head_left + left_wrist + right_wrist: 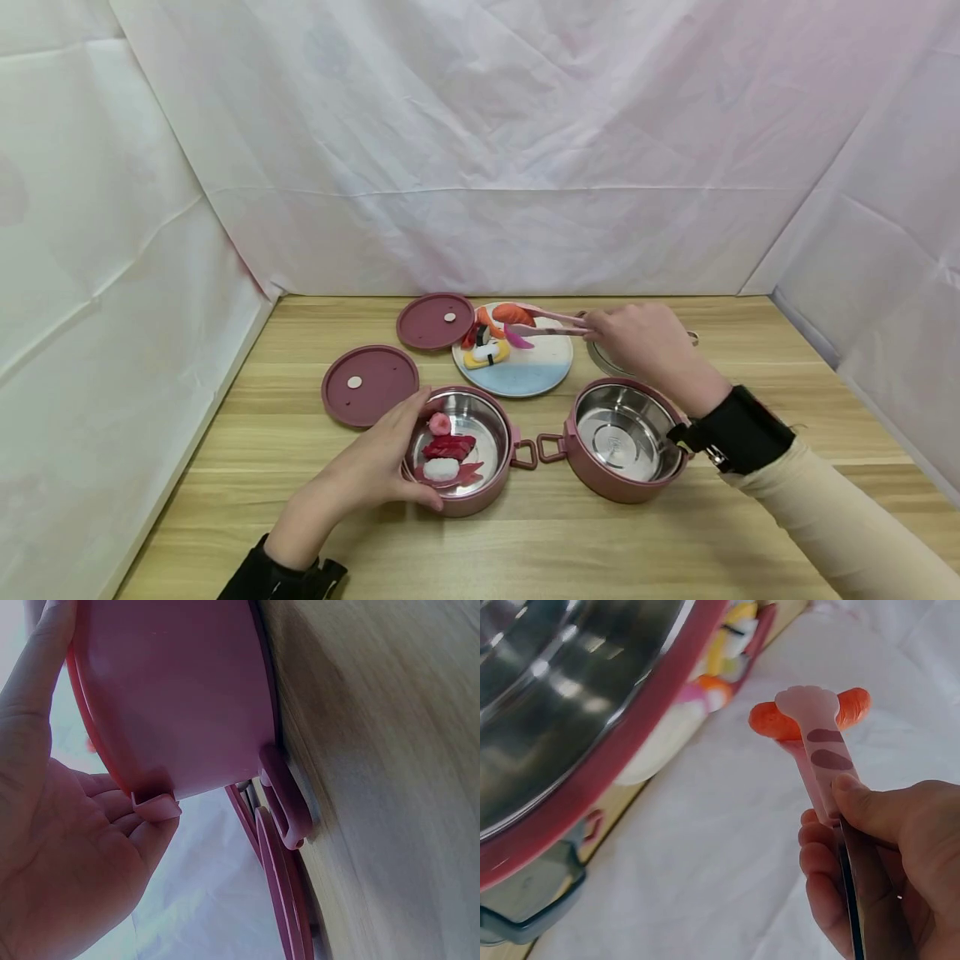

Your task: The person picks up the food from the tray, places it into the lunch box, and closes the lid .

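Note:
My left hand (367, 471) holds the left pink pot (480, 502) by its side, thumb at the near rim and fingers at the far left. Inside that steel-lined pot lie a pink raspberry-like piece (439, 424), dark red slices (450, 447) and a white piece (441, 469) on a red one. Over the plate (517, 384), my right hand (637, 333) grips tongs (821, 739) with pink paw-shaped tips. Between the tips is an orange toy food piece (768, 720), raised above the plate in the right wrist view.
Toy sushi (487, 353) and a purple piece (519, 337) lie on the plate's left part. Right of the left pot stands a second pink pot (622, 490), its steel inside bare. Two dark pink lids (382, 379) lie at left; a grey-rimmed lid (602, 360) sits behind the right pot.

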Demonstrator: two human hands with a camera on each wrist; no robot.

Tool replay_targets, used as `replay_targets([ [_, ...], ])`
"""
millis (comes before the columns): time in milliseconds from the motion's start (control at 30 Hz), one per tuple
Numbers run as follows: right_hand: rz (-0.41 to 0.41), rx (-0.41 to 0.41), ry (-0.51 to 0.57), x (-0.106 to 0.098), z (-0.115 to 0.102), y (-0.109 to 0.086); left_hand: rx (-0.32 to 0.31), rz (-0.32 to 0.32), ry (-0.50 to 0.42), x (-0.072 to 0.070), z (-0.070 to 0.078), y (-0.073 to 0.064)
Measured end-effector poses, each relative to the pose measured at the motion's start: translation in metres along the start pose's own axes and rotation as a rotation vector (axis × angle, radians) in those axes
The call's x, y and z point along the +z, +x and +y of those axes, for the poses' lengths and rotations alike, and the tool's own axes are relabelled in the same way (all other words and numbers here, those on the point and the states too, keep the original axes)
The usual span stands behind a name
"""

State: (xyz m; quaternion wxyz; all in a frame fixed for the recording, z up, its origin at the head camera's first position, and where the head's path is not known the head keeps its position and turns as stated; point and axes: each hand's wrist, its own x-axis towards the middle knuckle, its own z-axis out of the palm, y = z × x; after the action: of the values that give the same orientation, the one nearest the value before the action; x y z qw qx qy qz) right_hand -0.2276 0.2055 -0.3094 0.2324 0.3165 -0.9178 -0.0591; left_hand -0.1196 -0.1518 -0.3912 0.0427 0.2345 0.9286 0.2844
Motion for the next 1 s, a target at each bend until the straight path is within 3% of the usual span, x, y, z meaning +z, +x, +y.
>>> replay_targets([
  [267,0.168,-0.256,0.052,-0.022,-0.017,-0.003,0.001,0.008,-0.002,0.0,0.0,0.0],
  [400,0.198,-0.382,0.066,-0.026,-0.024,-0.003,0.007,0.01,-0.005,0.0,0.0,0.0],
  [533,0.225,-0.466,-0.001,-0.025,-0.031,-0.003,0.01,0.008,-0.002,0.0,0.001,0.0],
  [700,0.244,-0.542,-0.11,-0.019,-0.038,-0.003,0.015,0.011,0.003,0.001,0.0,0.001],
  [1000,0.152,-0.574,-0.202,-0.016,-0.051,-0.002,0.012,0.011,0.009,0.002,-0.001,0.001],
])
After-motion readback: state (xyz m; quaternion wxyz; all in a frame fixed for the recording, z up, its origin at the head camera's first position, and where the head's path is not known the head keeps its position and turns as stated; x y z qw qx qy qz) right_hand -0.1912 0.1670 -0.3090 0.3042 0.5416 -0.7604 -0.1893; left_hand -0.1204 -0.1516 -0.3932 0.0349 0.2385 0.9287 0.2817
